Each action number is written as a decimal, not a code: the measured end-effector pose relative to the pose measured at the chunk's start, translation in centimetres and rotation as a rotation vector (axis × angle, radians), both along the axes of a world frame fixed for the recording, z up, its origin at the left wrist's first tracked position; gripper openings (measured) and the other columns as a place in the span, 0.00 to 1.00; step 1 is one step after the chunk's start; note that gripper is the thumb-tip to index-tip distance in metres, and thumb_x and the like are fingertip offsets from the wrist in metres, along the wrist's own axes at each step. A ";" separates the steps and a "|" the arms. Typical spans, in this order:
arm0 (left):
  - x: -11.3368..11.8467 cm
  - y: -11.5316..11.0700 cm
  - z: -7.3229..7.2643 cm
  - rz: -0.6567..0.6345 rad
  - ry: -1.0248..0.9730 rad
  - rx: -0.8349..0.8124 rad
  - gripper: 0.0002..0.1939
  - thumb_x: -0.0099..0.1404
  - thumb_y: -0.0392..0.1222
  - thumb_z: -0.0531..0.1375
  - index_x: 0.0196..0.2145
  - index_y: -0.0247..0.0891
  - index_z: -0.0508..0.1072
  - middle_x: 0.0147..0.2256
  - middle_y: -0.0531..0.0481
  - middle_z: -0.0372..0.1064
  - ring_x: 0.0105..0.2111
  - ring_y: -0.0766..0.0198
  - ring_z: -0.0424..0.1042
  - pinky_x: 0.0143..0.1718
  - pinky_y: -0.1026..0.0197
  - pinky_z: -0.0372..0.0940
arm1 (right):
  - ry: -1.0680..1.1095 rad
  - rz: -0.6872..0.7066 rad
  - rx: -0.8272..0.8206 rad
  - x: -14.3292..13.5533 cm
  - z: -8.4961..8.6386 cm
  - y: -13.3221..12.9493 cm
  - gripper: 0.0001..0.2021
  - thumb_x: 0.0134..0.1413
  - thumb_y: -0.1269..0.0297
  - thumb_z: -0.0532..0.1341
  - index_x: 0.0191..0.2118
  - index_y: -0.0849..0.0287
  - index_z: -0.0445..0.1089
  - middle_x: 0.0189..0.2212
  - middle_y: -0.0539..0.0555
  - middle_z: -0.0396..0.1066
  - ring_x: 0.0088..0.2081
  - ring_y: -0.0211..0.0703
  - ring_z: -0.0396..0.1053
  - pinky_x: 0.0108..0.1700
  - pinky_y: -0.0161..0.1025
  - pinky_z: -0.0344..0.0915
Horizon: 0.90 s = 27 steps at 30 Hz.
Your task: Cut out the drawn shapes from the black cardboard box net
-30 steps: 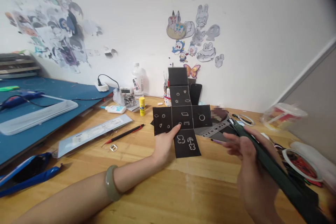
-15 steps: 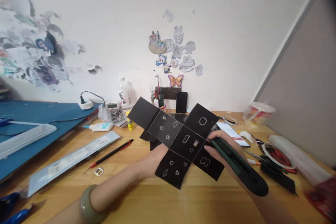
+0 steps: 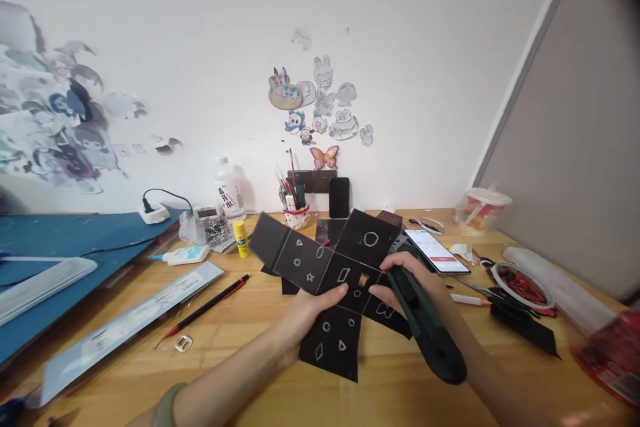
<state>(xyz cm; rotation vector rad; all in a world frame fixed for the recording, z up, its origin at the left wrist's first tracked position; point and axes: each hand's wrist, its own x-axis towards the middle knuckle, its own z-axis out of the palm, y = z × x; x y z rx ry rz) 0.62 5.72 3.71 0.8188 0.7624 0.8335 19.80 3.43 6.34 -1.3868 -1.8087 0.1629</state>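
Black card (image 3: 333, 273), small opening (image 3: 364, 279) already cut through: held above wooden table (image 3: 400, 387), pinched by left hand (image 3: 305, 317). Green cutter (image 3: 425, 327): gripped by right hand (image 3: 437, 290), fingertips at card.

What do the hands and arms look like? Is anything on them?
There's a smooth, rounded, grey-green bangle around the left wrist, partly cut off by the picture's edge. The left hand and right hand are gloveless. No sleeves show on the forearms, and no bracelet shows on the right one.
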 end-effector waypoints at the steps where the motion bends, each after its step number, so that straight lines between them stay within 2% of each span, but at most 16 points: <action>1: 0.3 -0.2 0.1 0.058 0.012 -0.027 0.24 0.54 0.44 0.64 0.47 0.34 0.66 0.43 0.40 0.70 0.38 0.55 0.72 0.40 0.56 0.67 | 0.025 -0.039 0.056 0.0 0.2 -0.3 0.10 0.47 0.58 0.60 0.35 0.55 0.61 0.24 0.46 0.66 0.24 0.38 0.65 0.26 0.35 0.61; 5: 0.8 -0.7 0.7 0.238 0.022 -0.106 0.24 0.55 0.48 0.62 0.47 0.33 0.67 0.42 0.40 0.71 0.39 0.54 0.73 0.39 0.55 0.68 | 0.206 -0.265 0.461 0.4 1.4 -1.8 0.10 0.52 0.59 0.56 0.39 0.55 0.66 0.32 0.51 0.71 0.33 0.42 0.69 0.37 0.39 0.64; 7: 0.9 -1.1 1.0 0.307 0.010 -0.092 0.24 0.54 0.48 0.63 0.47 0.34 0.67 0.43 0.41 0.71 0.40 0.54 0.72 0.40 0.56 0.68 | 0.217 -0.316 0.564 0.1 1.7 -2.6 0.09 0.53 0.60 0.53 0.37 0.54 0.68 0.32 0.52 0.72 0.34 0.43 0.70 0.38 0.39 0.64; 12: 0.7 -2.1 1.8 0.399 0.072 -0.042 0.23 0.53 0.50 0.63 0.44 0.33 0.71 0.43 0.43 0.71 0.43 0.54 0.71 0.45 0.57 0.66 | 0.012 -0.341 0.462 -2.8 0.8 -4.3 0.09 0.44 0.61 0.57 0.35 0.53 0.64 0.26 0.50 0.73 0.23 0.43 0.71 0.25 0.37 0.65; 16: 0.6 -2.6 2.2 0.376 0.172 -0.017 0.23 0.54 0.52 0.62 0.42 0.33 0.72 0.41 0.43 0.72 0.45 0.52 0.69 0.44 0.55 0.66 | -0.017 -0.336 0.499 -4.8 -0.1 -4.7 0.08 0.45 0.62 0.57 0.35 0.52 0.63 0.23 0.49 0.74 0.21 0.43 0.71 0.24 0.38 0.65; 23: 0.1 -2.7 1.7 0.382 0.379 0.113 0.22 0.52 0.56 0.61 0.36 0.33 0.76 0.35 0.43 0.74 0.44 0.50 0.69 0.48 0.54 0.62 | -0.127 -0.326 0.526 -5.1 -0.2 -5.0 0.09 0.46 0.62 0.55 0.37 0.52 0.61 0.25 0.50 0.75 0.22 0.44 0.72 0.26 0.38 0.66; 27: 0.0 -2.6 1.2 0.386 0.433 0.181 0.21 0.52 0.55 0.61 0.35 0.35 0.76 0.39 0.45 0.73 0.46 0.50 0.68 0.50 0.54 0.59 | -0.126 -0.342 0.537 -5.2 0.0 -5.0 0.09 0.46 0.62 0.55 0.37 0.52 0.61 0.22 0.48 0.74 0.20 0.43 0.71 0.24 0.38 0.65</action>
